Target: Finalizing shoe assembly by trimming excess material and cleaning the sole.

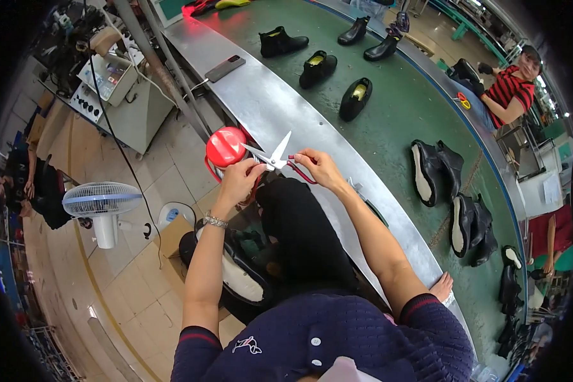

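Observation:
A pair of scissors (276, 160) with red handles stands spread in front of me, its silvery blades parted and pointing away. My left hand (237, 184) is closed on one handle, near the pivot. Closed on the other red handle is my right hand (319, 169), to the right of the blades. Just beyond my left hand sits a round red lidded container (226, 146), partly behind the fingers. A dark shoe (243, 283) with a pale sole shows below my left forearm, beside my black-clad leg.
Along my right runs a metal ledge (286, 105), where a phone (225, 69) lies with a cable. Beyond it, a green belt (388, 127) carries several black boots (283, 42). Another person's hand (442, 286) rests at the ledge. A fan (103, 204) stands to the left.

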### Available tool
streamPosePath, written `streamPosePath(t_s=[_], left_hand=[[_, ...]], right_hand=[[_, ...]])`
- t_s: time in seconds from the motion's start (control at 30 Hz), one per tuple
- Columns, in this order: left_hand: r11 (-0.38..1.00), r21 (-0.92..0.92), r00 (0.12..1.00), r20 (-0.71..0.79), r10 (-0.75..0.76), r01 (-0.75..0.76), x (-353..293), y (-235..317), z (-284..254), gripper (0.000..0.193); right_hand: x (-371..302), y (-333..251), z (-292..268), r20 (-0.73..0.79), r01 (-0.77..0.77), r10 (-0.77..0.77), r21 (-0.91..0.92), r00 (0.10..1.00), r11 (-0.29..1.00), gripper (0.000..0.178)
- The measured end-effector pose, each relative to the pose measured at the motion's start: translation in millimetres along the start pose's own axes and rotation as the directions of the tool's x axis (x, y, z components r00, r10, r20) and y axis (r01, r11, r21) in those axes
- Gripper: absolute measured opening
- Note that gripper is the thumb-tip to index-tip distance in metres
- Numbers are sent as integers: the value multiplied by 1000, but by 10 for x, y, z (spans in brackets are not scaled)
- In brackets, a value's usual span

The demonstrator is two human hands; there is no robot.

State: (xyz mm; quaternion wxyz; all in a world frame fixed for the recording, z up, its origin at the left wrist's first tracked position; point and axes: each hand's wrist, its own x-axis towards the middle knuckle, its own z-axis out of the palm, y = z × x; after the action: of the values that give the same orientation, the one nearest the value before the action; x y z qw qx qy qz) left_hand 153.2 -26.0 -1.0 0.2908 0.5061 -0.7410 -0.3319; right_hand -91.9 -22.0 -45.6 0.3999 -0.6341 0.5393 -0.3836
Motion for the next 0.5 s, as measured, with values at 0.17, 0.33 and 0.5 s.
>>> streamPosePath(t_s=[0.17, 0.33, 0.5], left_hand=[[998, 63, 981, 195, -24, 12, 40, -112, 332, 36], [947, -268, 954, 282, -98, 177, -79, -107, 246, 39], [893, -306, 902, 382, -203, 331, -206, 4, 316, 39]], right_hand=[[-250, 238, -163, 133, -209, 186, 186, 973, 960, 36], [-274, 98, -92, 101, -265, 247, 252, 964, 931, 31], [-323, 261, -71, 57, -250, 243, 239, 968, 938, 26]])
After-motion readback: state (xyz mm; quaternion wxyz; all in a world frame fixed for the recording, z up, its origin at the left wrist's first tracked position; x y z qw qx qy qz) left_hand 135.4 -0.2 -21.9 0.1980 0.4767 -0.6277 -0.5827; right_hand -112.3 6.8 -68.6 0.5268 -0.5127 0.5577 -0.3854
